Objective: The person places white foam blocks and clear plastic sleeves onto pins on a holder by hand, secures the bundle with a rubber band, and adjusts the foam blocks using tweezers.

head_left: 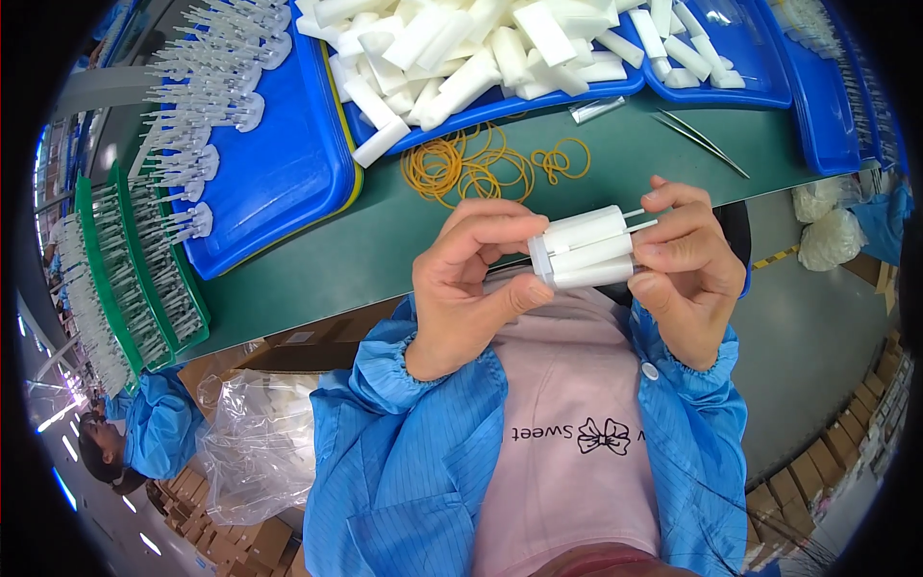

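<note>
Item under inspection: a white bundle (591,245) of several long pieces, set lengthwise side by side, with a translucent cap (540,260) at its left end and 2 thin rods (642,226) projecting at its right end. Location: between the 2 hands, in view over the near edge of the green table (375,240); it lies nearly level.

Left hand (461,288): clamped on the bundle at the capped end, thumb below and forefinger above. Right hand (694,269): at the opposite end, fingers bent and spread, fingertips beside the rods and the bundle's end. Whether these are closed on it cannot be told.

Table: loose yellow rubber bands (433,168) lie beyond the hands; metal tweezers (707,142) rest to their right. At the far side, white blocks (461,58) are heaped in a blue tray (423,137), some reaching over its rim. At left, a blue tray (269,144) bears clustered translucent parts (207,77) with thin stems along its left side. A green rack (159,288) of similar stemmed parts stands at the table's left end.
</note>
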`<state>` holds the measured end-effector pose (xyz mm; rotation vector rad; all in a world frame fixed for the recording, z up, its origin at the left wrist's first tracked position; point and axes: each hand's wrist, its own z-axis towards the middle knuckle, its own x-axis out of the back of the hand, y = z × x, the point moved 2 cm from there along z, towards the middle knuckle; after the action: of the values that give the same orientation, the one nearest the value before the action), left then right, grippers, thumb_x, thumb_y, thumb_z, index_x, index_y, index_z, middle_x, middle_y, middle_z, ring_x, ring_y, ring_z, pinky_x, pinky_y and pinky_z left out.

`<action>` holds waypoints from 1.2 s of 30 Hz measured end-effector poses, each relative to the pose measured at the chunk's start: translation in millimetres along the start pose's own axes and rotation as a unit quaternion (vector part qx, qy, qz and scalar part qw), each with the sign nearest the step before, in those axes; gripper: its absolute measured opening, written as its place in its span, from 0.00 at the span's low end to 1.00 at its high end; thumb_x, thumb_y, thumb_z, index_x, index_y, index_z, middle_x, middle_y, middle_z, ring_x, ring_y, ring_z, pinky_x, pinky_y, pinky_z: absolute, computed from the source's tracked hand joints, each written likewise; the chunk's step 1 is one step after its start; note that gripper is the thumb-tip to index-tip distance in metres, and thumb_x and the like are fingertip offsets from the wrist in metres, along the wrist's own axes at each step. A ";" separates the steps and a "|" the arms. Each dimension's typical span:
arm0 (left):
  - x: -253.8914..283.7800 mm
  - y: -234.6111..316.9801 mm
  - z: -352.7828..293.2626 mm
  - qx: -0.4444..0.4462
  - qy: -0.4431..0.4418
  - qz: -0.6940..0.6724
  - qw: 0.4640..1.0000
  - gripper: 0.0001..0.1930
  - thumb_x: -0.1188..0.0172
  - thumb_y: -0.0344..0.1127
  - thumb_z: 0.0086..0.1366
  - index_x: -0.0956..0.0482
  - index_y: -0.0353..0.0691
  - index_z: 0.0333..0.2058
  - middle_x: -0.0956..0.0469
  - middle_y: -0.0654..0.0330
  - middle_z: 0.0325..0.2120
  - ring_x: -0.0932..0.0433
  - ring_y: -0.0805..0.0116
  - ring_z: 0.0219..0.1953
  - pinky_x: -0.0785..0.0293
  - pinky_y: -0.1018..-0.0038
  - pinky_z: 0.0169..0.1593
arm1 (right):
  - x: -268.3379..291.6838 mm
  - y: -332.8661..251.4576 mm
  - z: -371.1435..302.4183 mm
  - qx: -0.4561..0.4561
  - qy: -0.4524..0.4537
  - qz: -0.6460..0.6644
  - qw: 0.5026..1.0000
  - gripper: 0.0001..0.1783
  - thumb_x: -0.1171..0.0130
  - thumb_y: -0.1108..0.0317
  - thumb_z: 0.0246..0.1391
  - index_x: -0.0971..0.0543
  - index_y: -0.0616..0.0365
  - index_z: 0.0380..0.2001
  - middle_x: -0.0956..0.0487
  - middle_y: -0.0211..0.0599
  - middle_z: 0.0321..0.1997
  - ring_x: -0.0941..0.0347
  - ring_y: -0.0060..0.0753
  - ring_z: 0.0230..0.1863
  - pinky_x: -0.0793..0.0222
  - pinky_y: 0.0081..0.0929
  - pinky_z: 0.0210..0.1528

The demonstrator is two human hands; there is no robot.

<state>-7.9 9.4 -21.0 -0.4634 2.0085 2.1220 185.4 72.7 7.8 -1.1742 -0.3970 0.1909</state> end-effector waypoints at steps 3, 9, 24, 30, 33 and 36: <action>-0.1 1.0 2.7 0.002 -0.013 -0.018 1.000 0.23 0.31 0.29 0.51 0.26 0.30 0.46 0.32 0.56 0.46 0.27 0.67 0.46 0.28 0.72 0.52 | -0.2 1.7 4.6 -0.002 0.001 -0.001 1.000 0.11 0.31 0.71 0.36 0.20 0.55 0.28 0.21 0.34 0.33 0.31 0.42 0.48 0.43 0.48 0.57; 5.0 2.6 -0.5 -0.003 -0.033 0.002 0.999 0.26 0.32 0.28 0.52 0.29 0.29 0.49 0.32 0.55 0.47 0.27 0.67 0.49 0.30 0.70 0.54 | -1.4 -2.2 20.0 0.013 -0.035 -0.026 0.999 0.12 0.33 0.70 0.40 0.20 0.59 0.32 0.22 0.35 0.34 0.31 0.41 0.46 0.38 0.35 0.52; 15.3 12.8 2.7 0.044 0.088 -0.066 0.993 0.22 0.47 0.25 0.57 0.32 0.28 0.52 0.27 0.52 0.46 0.28 0.66 0.50 0.35 0.71 0.55 | -12.4 43.3 46.0 0.137 -0.033 -0.487 0.862 0.23 0.44 0.81 0.37 0.23 0.49 0.41 0.31 0.30 0.34 0.35 0.34 0.37 0.40 0.35 0.46; 15.5 12.0 3.9 0.045 0.092 -0.065 0.993 0.22 0.45 0.26 0.57 0.31 0.29 0.52 0.26 0.52 0.46 0.27 0.66 0.49 0.34 0.72 0.54 | -11.6 36.4 39.9 0.091 -0.089 -0.515 0.848 0.18 0.44 0.78 0.40 0.24 0.52 0.39 0.29 0.31 0.38 0.33 0.36 0.40 0.38 0.34 0.46; 15.8 12.6 4.5 0.045 0.086 -0.065 0.993 0.22 0.45 0.26 0.57 0.32 0.29 0.52 0.27 0.53 0.46 0.27 0.66 0.50 0.34 0.72 0.54 | -6.1 33.2 41.0 0.053 -0.106 -0.501 0.857 0.16 0.44 0.78 0.41 0.24 0.54 0.37 0.29 0.33 0.40 0.33 0.36 0.40 0.36 0.31 0.44; 16.5 10.3 3.7 0.049 0.071 -0.071 0.994 0.22 0.45 0.25 0.57 0.32 0.29 0.52 0.28 0.54 0.47 0.28 0.66 0.51 0.34 0.71 0.54 | 9.3 26.9 44.9 0.049 -0.059 -0.390 0.918 0.15 0.42 0.79 0.44 0.26 0.57 0.38 0.28 0.36 0.42 0.30 0.36 0.39 0.33 0.28 0.41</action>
<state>-27.2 11.1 -16.9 -0.7372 2.0739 1.9472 177.5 124.6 -0.4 -0.8326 -0.9199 -0.4133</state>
